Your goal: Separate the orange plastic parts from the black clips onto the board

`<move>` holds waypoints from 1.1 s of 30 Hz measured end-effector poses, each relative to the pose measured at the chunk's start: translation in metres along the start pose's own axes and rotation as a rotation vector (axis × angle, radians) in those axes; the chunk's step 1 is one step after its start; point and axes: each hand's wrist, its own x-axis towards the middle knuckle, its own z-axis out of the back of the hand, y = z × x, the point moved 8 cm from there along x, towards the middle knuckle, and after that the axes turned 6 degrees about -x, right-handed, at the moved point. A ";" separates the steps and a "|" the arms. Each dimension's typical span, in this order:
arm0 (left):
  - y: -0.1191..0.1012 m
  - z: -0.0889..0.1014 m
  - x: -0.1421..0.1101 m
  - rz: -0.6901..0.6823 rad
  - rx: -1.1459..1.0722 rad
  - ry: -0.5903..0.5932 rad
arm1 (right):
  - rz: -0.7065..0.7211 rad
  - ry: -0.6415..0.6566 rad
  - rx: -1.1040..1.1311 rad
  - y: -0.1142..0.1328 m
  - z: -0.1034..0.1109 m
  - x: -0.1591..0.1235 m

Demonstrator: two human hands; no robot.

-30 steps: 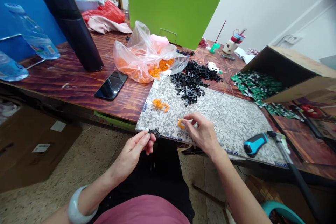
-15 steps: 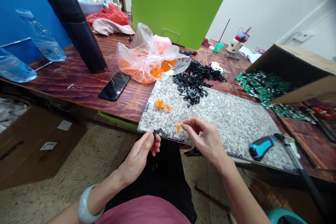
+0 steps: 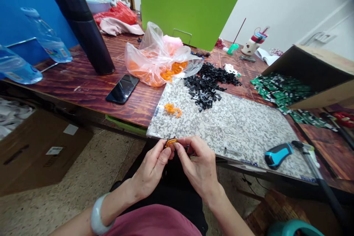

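Both hands meet at the front edge of the speckled board (image 3: pixel 238 125). My left hand (image 3: pixel 152 166) pinches a small black curved plastic part (image 3: pixel 166 142), mostly covered by fingers. Against it lies an orange bent plastic strip (image 3: pixel 172 141), pinched by my right hand (image 3: pixel 197 164). Whether the two parts are joined cannot be made out. Just beyond my hands a small heap of orange pieces (image 3: pixel 173 110) rests on the board. A pile of black plastic parts (image 3: pixel 206 84) spreads over the board's back edge.
An open plastic bag (image 3: pixel 155 62) of orange pieces sits behind, beside a phone (image 3: pixel 122 89) and dark flask (image 3: pixel 88 37). At right, green circuit boards (image 3: pixel 279 88) spill from a cardboard box (image 3: pixel 326 59). A blue-black tool handle (image 3: pixel 278 155) lies on the board's right side.
My right hand has moved left with the orange strip and brought it against the black part in my left hand. The view has shifted slightly.
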 end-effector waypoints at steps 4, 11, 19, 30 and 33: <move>-0.001 0.000 0.000 -0.026 0.043 -0.005 | -0.001 -0.002 -0.008 0.000 0.000 -0.001; -0.002 0.000 -0.001 -0.047 0.107 0.002 | -0.002 0.012 0.021 0.001 0.000 -0.003; -0.005 0.004 -0.002 -0.056 0.150 0.018 | -0.033 0.127 0.124 -0.004 0.002 0.001; -0.016 0.000 -0.007 -0.183 0.278 0.164 | -0.153 0.350 0.447 -0.011 -0.014 -0.004; -0.019 -0.001 -0.008 -0.215 0.299 0.214 | -0.150 0.348 0.444 -0.009 -0.012 -0.005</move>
